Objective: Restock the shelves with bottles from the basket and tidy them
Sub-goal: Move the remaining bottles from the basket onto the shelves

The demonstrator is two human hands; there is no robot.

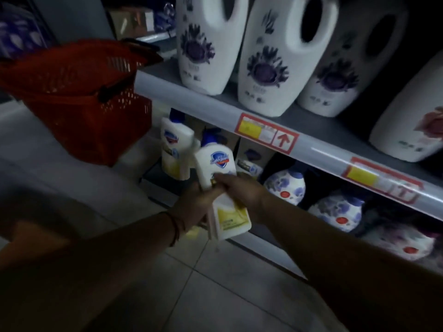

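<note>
I hold a white soap bottle (217,164) with a blue cap, a shield logo and a yellow lower label in both hands, tilted, in front of the bottom shelf (165,185). My left hand (194,207) grips its left side and wears a thin wristband. My right hand (242,191) wraps over its middle from the right. A matching bottle (176,149) stands upright at the left end of that shelf. The red basket (91,109) sits on the floor to the left, with its black handle down; its inside is hidden.
Large white jugs (266,65) with purple flower prints line the upper shelf. The shelf edge (211,106) carries red-and-yellow price tags. Round blue-flowered white bottles (286,185) fill the bottom shelf to the right. A cardboard box (251,161) stands behind the held bottle. The floor is pale tile.
</note>
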